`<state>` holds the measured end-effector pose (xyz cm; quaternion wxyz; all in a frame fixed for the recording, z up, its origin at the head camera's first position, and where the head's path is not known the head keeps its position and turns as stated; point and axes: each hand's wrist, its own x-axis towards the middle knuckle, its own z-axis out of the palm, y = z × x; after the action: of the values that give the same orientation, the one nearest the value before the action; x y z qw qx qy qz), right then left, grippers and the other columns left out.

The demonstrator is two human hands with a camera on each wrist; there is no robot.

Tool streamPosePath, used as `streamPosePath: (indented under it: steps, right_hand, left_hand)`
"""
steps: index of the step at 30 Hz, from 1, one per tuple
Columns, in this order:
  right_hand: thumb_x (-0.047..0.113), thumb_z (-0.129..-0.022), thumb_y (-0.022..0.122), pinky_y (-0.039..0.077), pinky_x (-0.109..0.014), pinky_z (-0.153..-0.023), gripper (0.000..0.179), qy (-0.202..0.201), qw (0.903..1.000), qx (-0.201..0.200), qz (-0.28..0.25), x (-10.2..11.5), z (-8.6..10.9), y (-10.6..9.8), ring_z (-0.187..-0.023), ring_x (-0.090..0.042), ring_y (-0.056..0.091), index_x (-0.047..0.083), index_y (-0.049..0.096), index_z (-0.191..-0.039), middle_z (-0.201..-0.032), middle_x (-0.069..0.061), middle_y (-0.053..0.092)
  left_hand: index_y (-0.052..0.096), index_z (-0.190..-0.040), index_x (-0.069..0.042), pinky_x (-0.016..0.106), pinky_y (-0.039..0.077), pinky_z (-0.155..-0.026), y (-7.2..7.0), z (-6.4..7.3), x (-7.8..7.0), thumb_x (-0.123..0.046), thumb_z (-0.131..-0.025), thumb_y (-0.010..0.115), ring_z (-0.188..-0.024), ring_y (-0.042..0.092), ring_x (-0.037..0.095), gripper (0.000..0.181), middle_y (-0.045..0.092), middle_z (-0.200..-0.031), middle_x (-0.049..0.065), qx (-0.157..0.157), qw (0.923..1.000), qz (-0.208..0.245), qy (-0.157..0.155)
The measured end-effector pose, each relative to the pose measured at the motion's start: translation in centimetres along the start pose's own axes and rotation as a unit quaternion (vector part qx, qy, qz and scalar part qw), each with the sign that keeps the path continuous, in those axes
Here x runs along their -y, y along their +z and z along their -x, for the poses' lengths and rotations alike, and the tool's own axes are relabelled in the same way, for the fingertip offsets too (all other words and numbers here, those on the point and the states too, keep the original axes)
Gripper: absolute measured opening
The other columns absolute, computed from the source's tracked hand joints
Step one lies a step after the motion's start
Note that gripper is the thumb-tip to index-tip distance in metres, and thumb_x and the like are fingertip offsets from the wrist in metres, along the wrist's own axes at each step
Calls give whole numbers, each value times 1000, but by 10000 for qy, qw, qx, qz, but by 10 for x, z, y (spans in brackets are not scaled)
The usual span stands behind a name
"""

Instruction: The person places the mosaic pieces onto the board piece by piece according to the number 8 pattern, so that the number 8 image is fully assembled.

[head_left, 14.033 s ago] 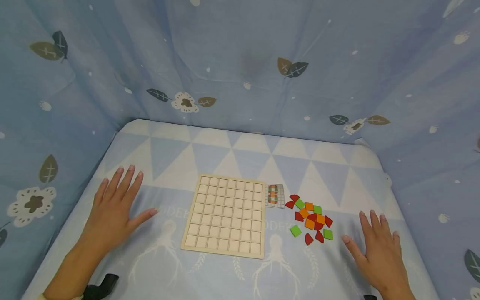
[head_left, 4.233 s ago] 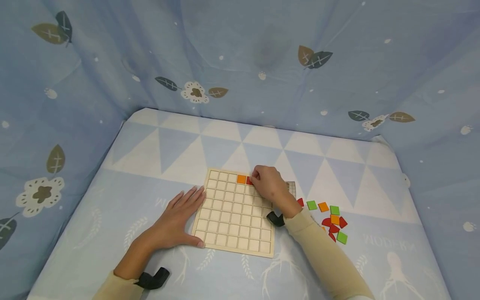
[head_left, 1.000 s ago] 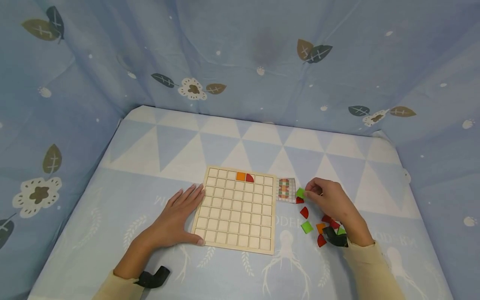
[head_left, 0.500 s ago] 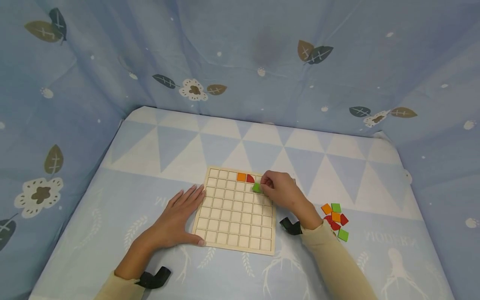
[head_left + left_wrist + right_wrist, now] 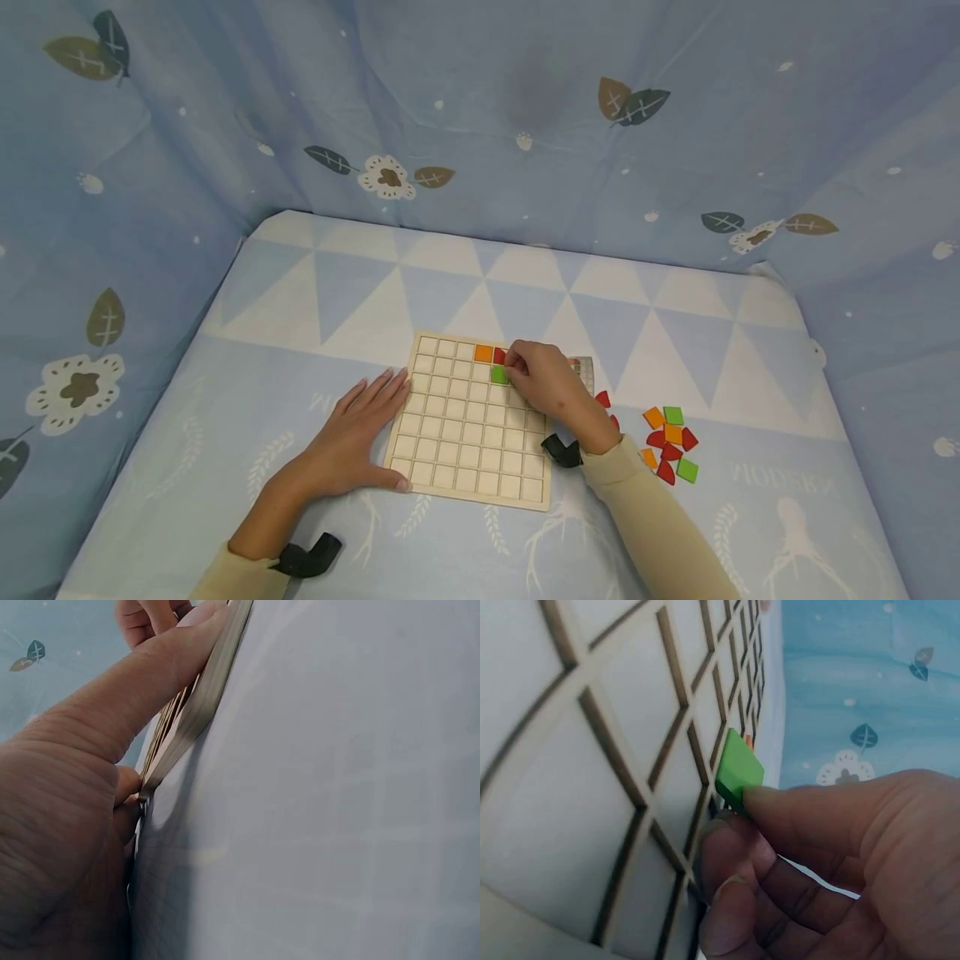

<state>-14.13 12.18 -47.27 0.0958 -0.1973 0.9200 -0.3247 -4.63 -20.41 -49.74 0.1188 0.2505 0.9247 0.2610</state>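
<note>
Right hand (image 5: 546, 379) had thumb and finger nearly together, pinching a flat green square tile (image 5: 739, 769) by one edge; my guess is that left the rest free to line up with a cell; it was just nearside of a flat red piece (image 5: 498, 356) partly hidden by the fingers, couldn't tell if fully seated; left hand (image 5: 345, 450) was spread fairly straight, gripping nothing, thumb and fingertips against the left side of a pale wooden gridded board (image 5: 465, 454), probably so it wouldn't slide; a flat orange square tile (image 5: 483, 353) lay beside the red one; a small printed card (image 5: 588, 372) sat right of the board, handy for glancing at I reckon; loose red, orange and green pieces (image 5: 672, 435) lay further right, seemingly for easy reach.
</note>
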Motion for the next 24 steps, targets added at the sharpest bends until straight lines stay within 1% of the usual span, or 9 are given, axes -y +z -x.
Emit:
streamPosePath:
  steps: [4,9,12,13,16,18,22,24]
  right_hand:
    - [4,-99,66,46,-30,-65,10,-90,9999,-75,51,-1,0,2,-68,-16,52,8,71,-92,-75,3,58]
    - [4,-99,68,46,-31,-65,7,-71,9998,-154,97,0,2,5,-70,-16,52,7,71,-93,-78,3,58]
    - [5,-99,68,46,-31,-65,3,-43,9997,-208,144,2,6,6,-70,-16,52,6,71,-99,-80,3,58]
    - [5,-99,68,46,-31,-65,4,-58,9996,-222,178,2,8,6,-70,-15,52,6,71,-102,-81,2,59]
    - [7,-99,68,47,-32,-66,11,-54,9992,-303,235,4,15,5,-72,-14,52,4,71,-109,-85,2,60]
    - [9,-99,69,49,-32,-68,13,-26,9990,-388,222,4,22,3,-75,-14,54,4,71,-111,-89,2,62]
    - [13,-100,71,53,-36,-74,14,140,9980,-608,32,0,37,-10,-80,-16,58,5,72,-112,-95,-1,66]
    - [14,-100,71,54,-37,-74,14,241,9973,-699,35,-5,46,-17,-81,-17,60,6,73,-111,-97,-1,68]
  left_hand:
    - [19,-168,-8,47,0,-126,1,0,1,-76,-66,84,-161,5,28,138,12,-175,5,-38,10000,-19,27]
    - [20,-168,-8,45,-1,-126,2,0,1,-75,-66,85,-161,7,29,138,13,-175,6,-122,9999,-49,84]
    - [20,-167,-7,46,0,-126,2,1,1,-76,-66,84,-161,8,30,138,14,-175,7,-168,9998,-62,124]
    - [20,-167,-7,46,0,-126,3,1,1,-76,-66,84,-160,8,31,138,14,-175,7,-184,9997,-63,142]
    - [21,-167,-7,47,1,-126,3,1,1,-75,-66,84,-160,9,31,138,15,-175,7,-213,9996,-33,167]
    - [21,-167,-7,48,1,-126,3,0,1,-75,-67,85,-160,9,31,137,14,-175,7,-200,9997,-21,156]
    - [19,-168,-9,48,0,-126,3,-1,2,-76,-66,84,-161,6,28,138,12,-175,5,-82,9999,-55,35]
    - [19,-168,-10,48,0,-126,3,-1,2,-76,-66,84,-161,5,27,138,11,-175,4,2,10000,-51,-34]
